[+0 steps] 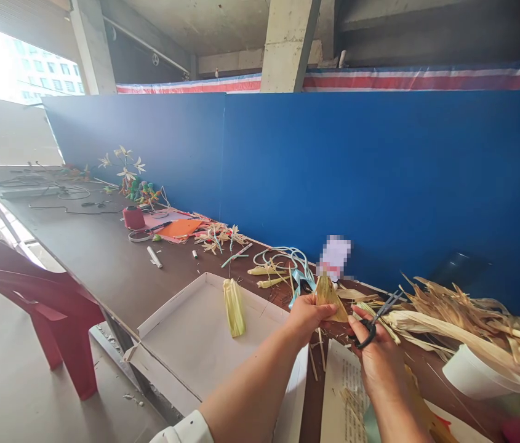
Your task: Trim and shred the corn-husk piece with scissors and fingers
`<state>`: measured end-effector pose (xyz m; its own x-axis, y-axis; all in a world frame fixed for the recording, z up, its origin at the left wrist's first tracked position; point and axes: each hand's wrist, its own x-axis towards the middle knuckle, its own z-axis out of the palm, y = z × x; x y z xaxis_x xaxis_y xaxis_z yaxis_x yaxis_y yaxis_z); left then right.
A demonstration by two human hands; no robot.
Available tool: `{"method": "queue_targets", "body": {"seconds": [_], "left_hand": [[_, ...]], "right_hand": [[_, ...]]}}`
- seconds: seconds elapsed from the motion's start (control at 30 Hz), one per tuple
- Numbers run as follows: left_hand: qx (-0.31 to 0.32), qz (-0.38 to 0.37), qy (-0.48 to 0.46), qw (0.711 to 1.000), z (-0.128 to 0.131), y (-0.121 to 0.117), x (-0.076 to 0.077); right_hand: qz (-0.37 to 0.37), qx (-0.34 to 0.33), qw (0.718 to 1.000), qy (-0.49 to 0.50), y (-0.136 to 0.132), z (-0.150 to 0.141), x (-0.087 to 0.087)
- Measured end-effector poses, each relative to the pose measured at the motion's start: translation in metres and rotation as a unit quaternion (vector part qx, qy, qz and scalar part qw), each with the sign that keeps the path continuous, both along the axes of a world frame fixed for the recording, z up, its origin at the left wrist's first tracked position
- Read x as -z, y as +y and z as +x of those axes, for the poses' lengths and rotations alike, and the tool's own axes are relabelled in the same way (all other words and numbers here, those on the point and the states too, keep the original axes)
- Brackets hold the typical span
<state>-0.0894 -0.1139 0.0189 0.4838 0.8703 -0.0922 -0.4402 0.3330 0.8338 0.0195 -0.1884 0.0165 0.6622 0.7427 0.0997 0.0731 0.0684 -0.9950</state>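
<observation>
My left hand (pixel 306 317) is closed on a yellowish piece of dry corn husk (pixel 325 295), pinched between thumb and fingers. In my right hand (pixel 376 354) is a pair of scissors (pixel 371 327) with black handles. The blades point up and to the right, away from the husk, and look slightly parted. The right fingertips are close to the husk's lower right edge; whether they touch it I cannot tell. Another pale green husk piece (pixel 233 309) lies in a shallow white box lid (pixel 186 357) left of my hands.
A heap of dry husks (pixel 476 311) and a white tub (pixel 484 372) stand at the right. Printed paper (pixel 343 394) lies below my hands. Husk flowers (pixel 125 172), red thread (pixel 133 218) and orange paper (pixel 180 228) are further left. A blue partition (pixel 380 172) backs the table; a red chair (pixel 47 295) stands left.
</observation>
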Motion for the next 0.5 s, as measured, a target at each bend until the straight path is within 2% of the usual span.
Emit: {"method": "queue_targets", "body": {"seconds": [0.1, 0.3, 0.5], "left_hand": [[0.000, 0.004, 0.019, 1.000, 0.0003, -0.0026, -0.0030], [0.036, 0.055, 0.099, 0.993, 0.0034, -0.0081, -0.0016], [0.066, 0.059, 0.091, 0.992, 0.0026, -0.0039, 0.0055]], "right_hand": [[-0.027, 0.009, 0.999, -0.018, -0.0008, -0.0011, -0.0031], [0.018, -0.031, 0.999, 0.030, 0.0036, 0.0016, 0.0041], [0.018, 0.002, 1.000, 0.025, -0.0001, -0.0014, -0.0014]]}}
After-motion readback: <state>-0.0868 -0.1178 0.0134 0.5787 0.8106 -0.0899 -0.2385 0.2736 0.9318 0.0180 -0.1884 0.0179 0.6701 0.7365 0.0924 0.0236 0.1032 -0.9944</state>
